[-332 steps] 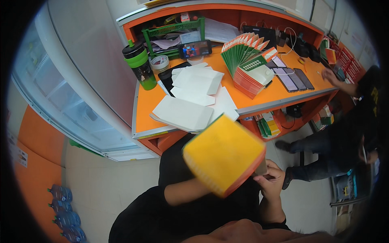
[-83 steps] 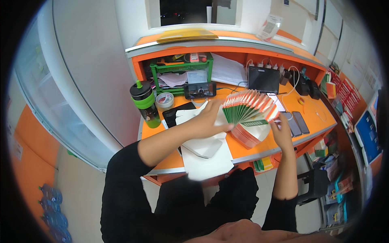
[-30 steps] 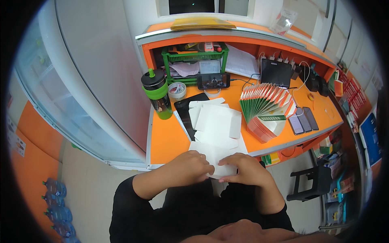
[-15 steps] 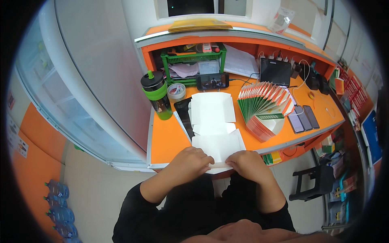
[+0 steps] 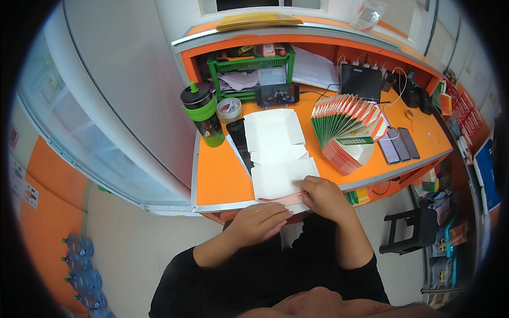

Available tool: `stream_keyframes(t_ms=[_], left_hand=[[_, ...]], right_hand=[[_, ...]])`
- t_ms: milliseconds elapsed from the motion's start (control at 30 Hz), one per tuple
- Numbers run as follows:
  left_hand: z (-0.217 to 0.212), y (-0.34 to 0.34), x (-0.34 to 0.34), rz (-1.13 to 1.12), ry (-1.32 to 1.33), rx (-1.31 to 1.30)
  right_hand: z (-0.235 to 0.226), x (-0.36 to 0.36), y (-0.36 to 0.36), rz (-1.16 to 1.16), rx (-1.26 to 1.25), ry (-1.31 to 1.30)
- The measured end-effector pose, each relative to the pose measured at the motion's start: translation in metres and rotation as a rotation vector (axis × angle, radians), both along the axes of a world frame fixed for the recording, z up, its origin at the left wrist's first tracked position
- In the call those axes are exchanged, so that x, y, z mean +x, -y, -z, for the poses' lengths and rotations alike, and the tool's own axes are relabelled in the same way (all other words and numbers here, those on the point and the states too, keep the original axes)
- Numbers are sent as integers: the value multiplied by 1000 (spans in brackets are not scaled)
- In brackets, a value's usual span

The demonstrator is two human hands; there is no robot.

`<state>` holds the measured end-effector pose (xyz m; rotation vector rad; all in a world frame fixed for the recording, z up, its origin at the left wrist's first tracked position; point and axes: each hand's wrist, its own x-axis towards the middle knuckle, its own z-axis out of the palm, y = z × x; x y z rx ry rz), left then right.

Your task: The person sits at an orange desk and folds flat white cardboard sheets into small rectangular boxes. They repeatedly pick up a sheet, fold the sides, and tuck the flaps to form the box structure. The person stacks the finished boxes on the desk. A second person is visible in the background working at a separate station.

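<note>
A white folding cardboard food box [image 5: 275, 132] lies opened out on the orange desk, its lid half away from me and its nearer half at the front edge. My left hand [image 5: 263, 220] lies along the near front flap, fingers stretched out and pressed against it. At the near right corner, my right hand [image 5: 324, 197] has its fingers bent round the box's side wall. The fingertips of the right hand are partly hidden. To the right of the box stands a fanned stack of green, orange and white folded cartons [image 5: 344, 132].
A dark tumbler with a green band [image 5: 204, 114], a tape roll [image 5: 229, 108] and a propped phone [image 5: 277, 95] stand behind and left. A green basket [image 5: 249, 66] sits under the shelf. Phones [image 5: 400, 144] lie at right, and a black stool [image 5: 409, 230] stands on the floor.
My left hand has gone from bent fingers on the front flap to lying flat along it. My right hand has shifted up to the box's right corner. The view has tilted slightly.
</note>
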<state>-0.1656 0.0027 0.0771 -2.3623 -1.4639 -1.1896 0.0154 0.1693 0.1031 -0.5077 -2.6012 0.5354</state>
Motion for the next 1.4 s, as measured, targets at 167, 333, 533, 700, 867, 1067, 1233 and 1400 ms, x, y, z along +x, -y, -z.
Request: stream_keyframes(t_ms=[167,333,533,700,867,1067,1233,1400], left_hand=[[12,-6,5,-96,-50,-63],[14,-6,2,-110,-62,-45],[29,-8,-1,-81,-90,-30],[23,-7,5,-133,-125,-101],[8,-8,4,-102,-34,-215],[-38,-6,-8,-248,276,69],[-88,-15,2,100,324,-101],[-85,-33,46,461,205,-584]], right_hand=[[-8,0,1,35,-26,-173],[-23,4,9,221,105,-587],[-24,24,7,433,80,-840],[-27,26,1,460,-24,-1068],[-31,64,-8,295,-242,-1178],[-18,162,9,175,-532,-1217],[20,240,28,174,-707,-1046],[26,266,56,358,-809,-996]])
